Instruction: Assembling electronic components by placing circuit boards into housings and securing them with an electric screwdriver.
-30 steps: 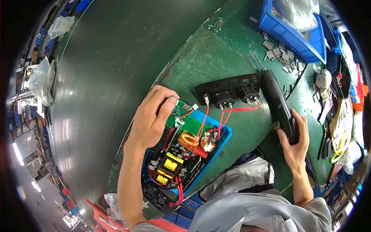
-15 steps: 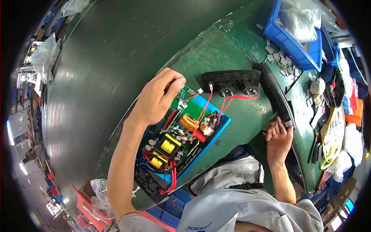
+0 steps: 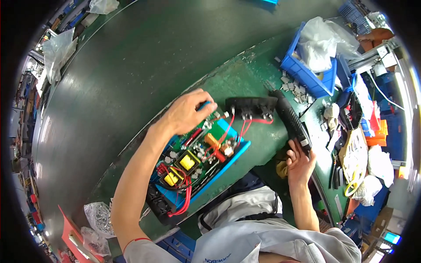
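A blue open metal case [image 3: 240, 151] holds a green circuit board with yellow transformers [image 3: 187, 162], a copper coil and red wires. My left hand [image 3: 186, 113] is closed round the case's far left corner, its fingertips hidden beyond the edge. Red wires join the board to a black end panel [image 3: 251, 108] with sockets, which stands detached on the bench past the case. A pair of black fans [image 3: 159, 204] sits at the near end. My right hand [image 3: 300, 166], palm up, grips the rear end of a black electric screwdriver [image 3: 291, 118] between thumb and fingers; its tip points away from me.
Beyond the screwdriver, small grey metal pieces [image 3: 296, 90] lie scattered beside a blue bin [image 3: 309, 74] with plastic bags. Bags and tools [image 3: 337, 173] crowd the right side. A broad dark green surface [image 3: 131, 65] runs along the far left. A bag of small parts [image 3: 100, 218] lies near left.
The view has shifted, so the bench things appear further left and lower. My right hand's fingers sit closer against the screwdriver's rear end. My left hand stays on the case's corner.
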A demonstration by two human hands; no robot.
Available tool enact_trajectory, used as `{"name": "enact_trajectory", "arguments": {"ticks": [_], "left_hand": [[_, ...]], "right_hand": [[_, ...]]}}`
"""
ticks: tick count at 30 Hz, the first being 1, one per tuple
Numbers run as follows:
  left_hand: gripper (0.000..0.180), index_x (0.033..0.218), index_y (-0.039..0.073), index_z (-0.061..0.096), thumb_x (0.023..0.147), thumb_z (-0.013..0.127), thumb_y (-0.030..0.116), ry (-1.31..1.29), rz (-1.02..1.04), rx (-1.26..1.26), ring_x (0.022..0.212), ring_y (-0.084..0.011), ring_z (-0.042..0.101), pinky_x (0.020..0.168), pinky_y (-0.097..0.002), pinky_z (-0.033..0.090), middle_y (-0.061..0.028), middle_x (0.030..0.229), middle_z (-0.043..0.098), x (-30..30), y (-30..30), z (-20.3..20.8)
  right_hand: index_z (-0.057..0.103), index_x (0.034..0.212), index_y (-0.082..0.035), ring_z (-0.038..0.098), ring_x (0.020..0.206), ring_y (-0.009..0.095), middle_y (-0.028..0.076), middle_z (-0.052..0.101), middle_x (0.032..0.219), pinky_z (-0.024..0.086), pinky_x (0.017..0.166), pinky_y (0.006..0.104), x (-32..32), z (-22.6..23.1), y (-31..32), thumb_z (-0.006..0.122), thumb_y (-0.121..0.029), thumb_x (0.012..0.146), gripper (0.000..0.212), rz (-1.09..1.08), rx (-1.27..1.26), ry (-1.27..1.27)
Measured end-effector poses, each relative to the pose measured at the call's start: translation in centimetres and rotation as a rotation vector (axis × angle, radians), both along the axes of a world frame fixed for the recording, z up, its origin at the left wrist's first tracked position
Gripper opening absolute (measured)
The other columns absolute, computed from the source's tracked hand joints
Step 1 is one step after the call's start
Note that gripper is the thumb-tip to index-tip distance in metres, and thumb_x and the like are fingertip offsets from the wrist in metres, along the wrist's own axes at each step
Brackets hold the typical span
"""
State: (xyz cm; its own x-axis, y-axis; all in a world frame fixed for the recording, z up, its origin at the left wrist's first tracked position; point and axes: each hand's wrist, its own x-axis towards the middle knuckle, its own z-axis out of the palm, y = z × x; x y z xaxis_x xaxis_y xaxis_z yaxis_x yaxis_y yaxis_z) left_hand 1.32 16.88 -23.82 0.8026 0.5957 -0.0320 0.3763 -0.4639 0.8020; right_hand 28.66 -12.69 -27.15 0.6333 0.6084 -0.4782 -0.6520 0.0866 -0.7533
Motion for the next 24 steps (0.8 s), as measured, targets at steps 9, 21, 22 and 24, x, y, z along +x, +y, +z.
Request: {"name": "enact_trajectory", "arguments": {"ticks": [9,21,22,24], "left_hand": [[0.024,0.11,0.003,0.066,0.1,0.063,0.025,0.011,-0.074,0.067,0.098,-0.0272,0.065,0.087,-0.0377,0.051,-0.0115,0.108,0.064,0.2,-2.1,0.8],[0.029,0.104,0.006,0.068,0.088,0.076,0.029,-0.093,-0.113,0.319,0.107,-0.0304,0.063,0.095,-0.0414,0.05,-0.0102,0.112,0.066,0.3,-3.4,0.8],[0.029,0.104,0.006,0.068,0.088,0.076,0.029,-0.091,-0.115,0.311,0.107,-0.0304,0.063,0.095,-0.0414,0.05,-0.0102,0.112,0.066,0.3,-3.3,0.5],[0.025,0.099,0.005,0.068,0.087,0.074,0.026,-0.181,-0.205,0.452,0.104,-0.0271,0.062,0.093,-0.04,0.049,-0.0081,0.109,0.066,0.2,-2.9,-0.1]], "right_hand": [[0.042,0.152,-0.005,0.062,0.096,0.014,0.011,0.064,0.131,0.052,0.072,0.0258,1.6,4.3,3.3,0.06,-0.01,0.099,0.056,-0.091,0.012,-1.166],[0.056,0.142,-0.006,0.065,0.095,0.015,0.007,0.069,0.106,0.051,0.087,0.0296,2.4,13.1,16.2,0.074,-0.015,0.095,0.051,0.114,0.05,-1.827],[0.057,0.141,-0.005,0.066,0.093,0.015,0.007,0.069,0.106,0.051,0.085,0.0288,1.9,12.7,17.4,0.076,-0.017,0.093,0.052,0.094,0.109,-1.688],[0.057,0.139,-0.004,0.064,0.084,0.013,0.006,0.068,0.097,0.051,0.078,0.0278,1.9,10.3,20.1,0.072,-0.029,0.097,0.051,0.129,0.228,-1.395]]}}
